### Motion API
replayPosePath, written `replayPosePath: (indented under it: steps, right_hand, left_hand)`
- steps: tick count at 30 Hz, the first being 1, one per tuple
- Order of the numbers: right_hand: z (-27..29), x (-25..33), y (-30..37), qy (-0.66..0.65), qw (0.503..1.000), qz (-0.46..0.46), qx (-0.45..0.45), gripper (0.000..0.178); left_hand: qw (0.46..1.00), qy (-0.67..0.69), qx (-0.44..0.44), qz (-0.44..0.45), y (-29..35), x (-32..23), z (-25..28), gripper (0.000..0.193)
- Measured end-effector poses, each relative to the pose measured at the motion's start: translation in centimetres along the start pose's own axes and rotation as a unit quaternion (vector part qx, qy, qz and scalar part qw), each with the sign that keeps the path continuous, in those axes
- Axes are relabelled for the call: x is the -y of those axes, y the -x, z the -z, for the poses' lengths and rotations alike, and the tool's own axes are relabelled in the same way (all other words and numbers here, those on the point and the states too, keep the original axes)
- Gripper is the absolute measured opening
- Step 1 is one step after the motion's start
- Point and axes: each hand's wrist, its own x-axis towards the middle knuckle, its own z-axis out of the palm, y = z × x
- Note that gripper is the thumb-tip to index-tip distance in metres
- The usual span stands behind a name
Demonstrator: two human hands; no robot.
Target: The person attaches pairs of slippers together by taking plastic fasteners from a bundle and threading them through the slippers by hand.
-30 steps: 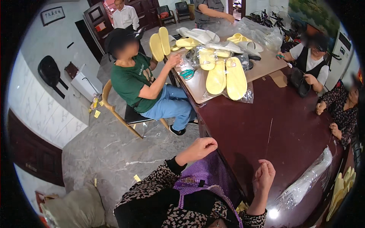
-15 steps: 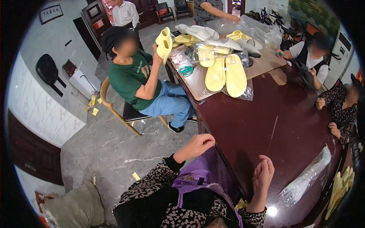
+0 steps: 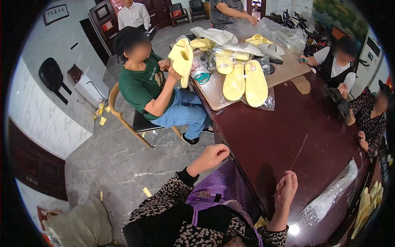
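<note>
My left hand point(image 3: 209, 159) is raised by the table's left edge, thumb and fingers pressed together; whatever may be between them cannot be made out. Over the dark red table point(image 3: 263, 127), my right hand point(image 3: 286, 187) pinches a thin, light strand point(image 3: 299, 152). The strand slants up and away from the fingertips, and a short end shows below the hand. To the right of that hand lies a clear plastic bundle point(image 3: 333, 193). Farther off, a pair of yellow slippers point(image 3: 256, 84) rests soles up on plastic film.
At the left, a seated person in green point(image 3: 142, 88) holds yellow slippers point(image 3: 181, 61). White slippers point(image 3: 220, 36) and teal-handled scissors point(image 3: 201, 78) lie on cardboard point(image 3: 284, 74). Two people sit along the right side, with a dark item point(image 3: 338, 102) near their hands. More yellow slippers point(image 3: 366, 210) are at lower right.
My right hand has shifted slightly down and the strand tilts more to the right. The left hand barely moves. The seated person turned the yellow slippers; the dark item moved toward the nearer right-side person.
</note>
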Motion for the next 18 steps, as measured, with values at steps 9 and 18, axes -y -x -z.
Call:
replayPosePath:
  steps: [9, 18]
  right_hand:
    - [0.4, -0.2, 0.8, 0.012, 0.999, -0.025, -0.033, 0.012]
    - [-0.1, 0.6, -0.1, -0.005, 0.994, -0.028, -0.101, 0.011]
  left_hand:
    - [0.998, 0.028, -0.053, -0.028, 0.4, 1.7, -0.3, 0.011]
    - [0.994, -0.043, -0.084, -0.055, -1.8, 0.8, 0.4, 0.016]
